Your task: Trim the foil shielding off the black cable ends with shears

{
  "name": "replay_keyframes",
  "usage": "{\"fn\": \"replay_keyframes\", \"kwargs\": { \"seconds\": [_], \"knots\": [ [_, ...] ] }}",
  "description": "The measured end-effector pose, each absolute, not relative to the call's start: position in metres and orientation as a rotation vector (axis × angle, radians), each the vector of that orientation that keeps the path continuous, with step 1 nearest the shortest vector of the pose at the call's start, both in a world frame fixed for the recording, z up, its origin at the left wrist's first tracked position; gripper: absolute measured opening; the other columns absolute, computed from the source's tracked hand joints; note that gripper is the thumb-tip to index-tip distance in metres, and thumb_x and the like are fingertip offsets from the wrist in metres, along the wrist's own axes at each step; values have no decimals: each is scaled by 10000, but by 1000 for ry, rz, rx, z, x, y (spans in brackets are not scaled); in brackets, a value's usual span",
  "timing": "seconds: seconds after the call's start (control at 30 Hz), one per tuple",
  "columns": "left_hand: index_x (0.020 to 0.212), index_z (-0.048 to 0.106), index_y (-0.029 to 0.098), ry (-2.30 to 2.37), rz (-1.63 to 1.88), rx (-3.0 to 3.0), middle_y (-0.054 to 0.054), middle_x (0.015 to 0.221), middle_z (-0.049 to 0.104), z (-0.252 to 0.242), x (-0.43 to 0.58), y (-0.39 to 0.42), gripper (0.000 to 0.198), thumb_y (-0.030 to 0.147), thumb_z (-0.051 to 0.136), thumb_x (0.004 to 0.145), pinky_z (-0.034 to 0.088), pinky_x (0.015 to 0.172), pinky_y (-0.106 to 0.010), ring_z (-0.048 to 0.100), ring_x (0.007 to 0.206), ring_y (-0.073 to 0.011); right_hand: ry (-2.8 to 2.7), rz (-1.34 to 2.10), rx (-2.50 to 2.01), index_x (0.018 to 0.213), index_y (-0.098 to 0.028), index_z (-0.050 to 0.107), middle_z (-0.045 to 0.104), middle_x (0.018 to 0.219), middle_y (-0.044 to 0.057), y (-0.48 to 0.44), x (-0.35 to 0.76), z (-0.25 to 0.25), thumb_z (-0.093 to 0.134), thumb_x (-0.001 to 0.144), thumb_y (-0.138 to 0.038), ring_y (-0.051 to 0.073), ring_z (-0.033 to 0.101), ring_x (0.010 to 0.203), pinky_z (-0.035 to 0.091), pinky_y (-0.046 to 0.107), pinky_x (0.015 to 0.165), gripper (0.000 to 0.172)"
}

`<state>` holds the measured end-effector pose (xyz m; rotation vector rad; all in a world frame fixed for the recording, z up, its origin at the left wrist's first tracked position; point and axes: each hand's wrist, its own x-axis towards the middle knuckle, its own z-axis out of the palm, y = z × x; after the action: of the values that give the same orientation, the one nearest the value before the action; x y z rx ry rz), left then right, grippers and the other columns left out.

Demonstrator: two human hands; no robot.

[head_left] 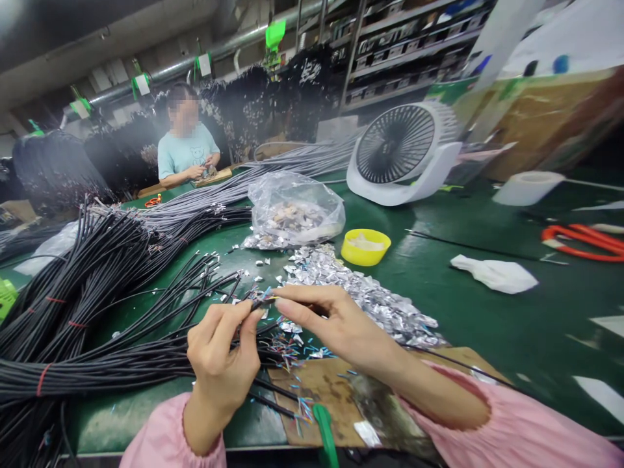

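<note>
My left hand (224, 351) is closed, its thumb and fingers pinching a black cable (257, 305) near its stripped end. Thin coloured wires (267, 297) stick out of that end. At those wires, the thumb and forefinger of my right hand (336, 318) come together, a yellow strand showing between the tips. Below both hands lie more black cable ends (277, 404) with bared coloured wires. A brown board (316, 383) is under them, with a green-handled tool (324, 422) at the table's front edge. Silvery foil scraps (361, 292) are heaped just beyond my right hand.
Bundles of black cables (97, 286) cover the left side. Farther back are a clear bag (297, 208) of scraps, a yellow bowl (365, 250) and a white fan (404, 153). Orange-handled scissors (585, 242) lie right. A co-worker (188, 146) sits across the table.
</note>
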<state>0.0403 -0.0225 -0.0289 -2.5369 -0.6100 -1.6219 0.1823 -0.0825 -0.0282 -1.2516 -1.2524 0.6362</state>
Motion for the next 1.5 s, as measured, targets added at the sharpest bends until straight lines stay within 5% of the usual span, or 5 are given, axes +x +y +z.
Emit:
{"fn": "replay_keyframes", "kwargs": {
  "seconds": [0.47,0.63,0.83,1.23,1.5],
  "knots": [
    [574,607,162,-1021,-1473,-3062,-12,518,567,-25,39,-20,270,173,504,823,381,444,-191,497,469,-98,-1368,161,-1306,801,-179,733,727,768,54,-85,179,-31,544,793,-246,190,673,688,547,305,673,200],
    [531,578,149,-1414,-1374,-3474,37,380,411,-22,37,-17,354,258,471,851,247,306,-173,369,313,-61,-1306,258,-1320,745,-198,711,712,729,42,-84,180,-32,551,781,-264,187,648,661,523,297,623,177],
    [613,660,163,-1268,-1557,-3255,-5,543,608,-22,41,-23,160,200,603,758,374,424,-193,508,471,-95,-1146,306,-1325,647,-177,573,507,576,-11,-83,179,-27,666,695,-355,115,464,513,373,232,452,207],
    [727,650,197,-1034,-1915,-2971,23,676,583,-42,49,-18,29,175,659,744,419,522,-192,554,616,-95,-874,999,-1071,724,-165,501,322,514,-95,-73,181,-35,758,537,-513,45,235,426,147,204,380,471],
    [621,608,168,-1131,-1562,-3103,15,557,550,-36,49,-21,233,241,532,830,357,477,-212,493,513,-94,-1054,789,-1105,720,-194,492,401,587,-45,-75,179,-32,678,652,-449,95,358,515,300,235,464,323]
  ]
}}
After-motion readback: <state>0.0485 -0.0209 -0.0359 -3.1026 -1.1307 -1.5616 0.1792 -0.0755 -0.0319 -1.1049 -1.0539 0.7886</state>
